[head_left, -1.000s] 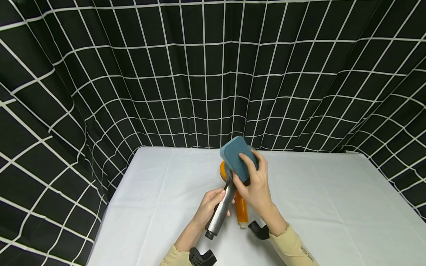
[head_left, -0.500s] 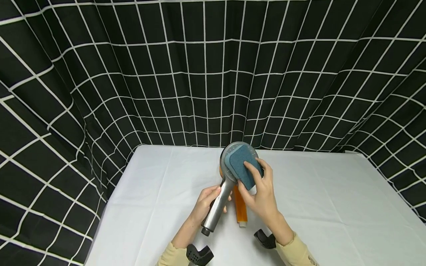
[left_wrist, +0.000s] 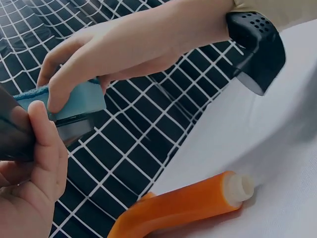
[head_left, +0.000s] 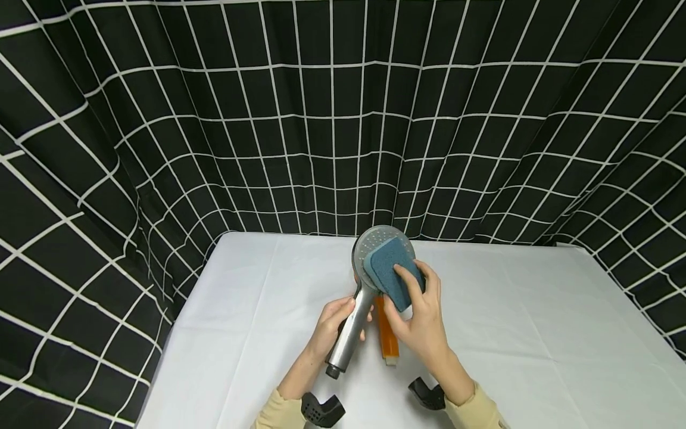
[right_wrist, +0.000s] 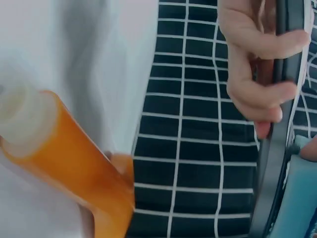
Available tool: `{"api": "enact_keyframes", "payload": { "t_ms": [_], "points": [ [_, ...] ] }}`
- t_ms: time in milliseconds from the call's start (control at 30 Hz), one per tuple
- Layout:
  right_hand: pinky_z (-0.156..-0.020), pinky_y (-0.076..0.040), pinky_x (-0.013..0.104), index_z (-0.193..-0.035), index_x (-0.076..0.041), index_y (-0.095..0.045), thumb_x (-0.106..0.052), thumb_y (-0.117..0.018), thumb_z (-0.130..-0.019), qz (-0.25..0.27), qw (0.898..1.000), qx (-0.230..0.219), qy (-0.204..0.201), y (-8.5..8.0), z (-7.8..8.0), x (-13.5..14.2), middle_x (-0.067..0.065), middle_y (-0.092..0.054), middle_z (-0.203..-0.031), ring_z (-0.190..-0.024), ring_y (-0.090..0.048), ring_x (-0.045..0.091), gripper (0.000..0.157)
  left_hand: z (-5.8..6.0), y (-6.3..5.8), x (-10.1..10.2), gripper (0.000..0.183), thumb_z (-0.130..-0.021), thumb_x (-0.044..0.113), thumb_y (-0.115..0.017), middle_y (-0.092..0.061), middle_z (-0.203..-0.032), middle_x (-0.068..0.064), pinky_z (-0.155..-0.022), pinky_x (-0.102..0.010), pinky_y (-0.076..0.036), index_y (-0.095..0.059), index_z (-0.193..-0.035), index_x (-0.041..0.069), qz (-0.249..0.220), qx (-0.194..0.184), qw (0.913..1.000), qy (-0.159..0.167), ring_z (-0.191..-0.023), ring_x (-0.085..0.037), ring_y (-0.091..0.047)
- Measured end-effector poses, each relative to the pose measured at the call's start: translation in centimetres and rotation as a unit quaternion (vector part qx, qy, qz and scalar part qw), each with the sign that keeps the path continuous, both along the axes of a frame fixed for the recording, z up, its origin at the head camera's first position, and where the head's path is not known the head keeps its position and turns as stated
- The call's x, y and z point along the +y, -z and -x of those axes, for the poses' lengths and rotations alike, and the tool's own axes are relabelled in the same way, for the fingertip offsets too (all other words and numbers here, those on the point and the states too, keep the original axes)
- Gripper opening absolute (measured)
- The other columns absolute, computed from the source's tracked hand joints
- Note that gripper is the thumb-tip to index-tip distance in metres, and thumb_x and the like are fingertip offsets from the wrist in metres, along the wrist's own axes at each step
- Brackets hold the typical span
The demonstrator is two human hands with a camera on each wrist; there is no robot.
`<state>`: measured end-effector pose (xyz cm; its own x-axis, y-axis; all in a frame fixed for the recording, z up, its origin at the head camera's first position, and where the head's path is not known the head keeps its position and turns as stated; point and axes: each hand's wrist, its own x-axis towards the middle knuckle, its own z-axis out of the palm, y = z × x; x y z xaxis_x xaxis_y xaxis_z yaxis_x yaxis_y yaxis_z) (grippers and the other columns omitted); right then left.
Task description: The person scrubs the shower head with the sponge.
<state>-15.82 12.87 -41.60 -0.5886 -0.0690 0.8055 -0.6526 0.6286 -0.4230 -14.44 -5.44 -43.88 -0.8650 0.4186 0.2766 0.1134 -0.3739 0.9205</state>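
A silver shower head (head_left: 349, 333) is held up at a slant over the table, its round nozzle face turned toward the head camera. My left hand (head_left: 328, 331) grips its handle, thumb on the near side and fingers wrapped behind. Against the nozzle face lies a blue sponge (head_left: 395, 271), covering its lower right part. My right hand (head_left: 424, 322) pinches that sponge between thumb and fingers. Beneath the shower head, on the table, is an orange shower head (head_left: 387, 333) with a pale threaded end; its head is mostly hidden in the head view.
A white cloth covers the table (head_left: 257, 286). Black curtain (head_left: 332, 137) with a white grid hangs behind it and along both sides. Each wrist wears a black camera mount (head_left: 323, 411).
The sponge has slid from the top of the nozzle face down to the right, baring more of the face. The silver shower head has turned its face toward the head camera.
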Motion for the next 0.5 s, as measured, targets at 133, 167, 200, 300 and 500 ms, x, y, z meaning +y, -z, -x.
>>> {"api": "enact_keyframes", "payload": {
  "t_ms": [133, 167, 200, 300, 500],
  "points": [
    [-0.088, -0.036, 0.051, -0.121, -0.005, -0.056, -0.014, -0.064, -0.077, 0.017, 1.0, -0.01, 0.014, -0.7, 1.0, 0.0, 0.026, -0.037, -0.128, -0.118, -0.035, 0.036, 0.046, -0.1, 0.1, 0.2, 0.044, -0.101, 0.012, -0.029, -0.058, -0.086, -0.005, -0.054, -0.021, -0.05, -0.043, -0.11, -0.029, 0.003, -0.008, 0.9999, 0.007, -0.056, -0.008, -0.057],
    [-0.089, -0.036, 0.052, -0.121, -0.005, -0.055, -0.012, -0.066, -0.076, 0.021, 1.0, -0.012, 0.02, -0.9, 1.3, 0.0, 0.026, -0.037, -0.128, -0.118, -0.034, 0.036, 0.046, -0.2, 0.1, 0.2, 0.044, -0.101, 0.012, -0.029, -0.058, -0.085, -0.004, -0.054, -0.021, -0.05, -0.043, -0.109, -0.029, 0.003, -0.012, 0.9999, 0.01, -0.056, -0.008, -0.057],
    [-0.089, -0.035, 0.053, -0.121, -0.005, -0.055, -0.01, -0.067, -0.076, 0.025, 0.999, -0.012, 0.025, -1.1, 1.7, 0.0, 0.026, -0.037, -0.128, -0.119, -0.034, 0.036, 0.047, -0.2, 0.1, 0.3, 0.044, -0.101, 0.012, -0.029, -0.058, -0.085, -0.004, -0.054, -0.021, -0.05, -0.043, -0.109, -0.029, 0.004, -0.015, 0.9998, 0.013, -0.056, -0.008, -0.056],
    [-0.089, -0.034, 0.055, -0.12, -0.005, -0.055, -0.009, -0.067, -0.075, 0.022, 1.0, 0.0, 0.022, -1.4, 2.1, -0.4, 0.027, -0.037, -0.127, -0.118, -0.034, 0.039, 0.047, -0.3, 0.1, 0.3, 0.045, -0.101, 0.014, -0.029, -0.058, -0.083, -0.002, -0.053, -0.021, -0.049, -0.043, -0.109, -0.029, 0.0, -0.02, 0.9998, 0.01, -0.054, -0.008, -0.056],
    [-0.085, -0.039, 0.054, -0.119, -0.007, -0.058, -0.02, -0.06, -0.076, -0.048, 0.998, 0.023, -0.022, -0.9, -0.1, -2.1, 0.028, -0.04, -0.125, -0.11, -0.04, 0.041, 0.045, -0.2, -0.1, 0.3, 0.052, -0.104, 0.026, -0.021, -0.056, -0.075, -0.001, -0.055, -0.02, -0.044, -0.048, -0.098, -0.019, 0.026, -0.025, 0.9989, -0.029, -0.057, -0.007, -0.054]
  ]
}}
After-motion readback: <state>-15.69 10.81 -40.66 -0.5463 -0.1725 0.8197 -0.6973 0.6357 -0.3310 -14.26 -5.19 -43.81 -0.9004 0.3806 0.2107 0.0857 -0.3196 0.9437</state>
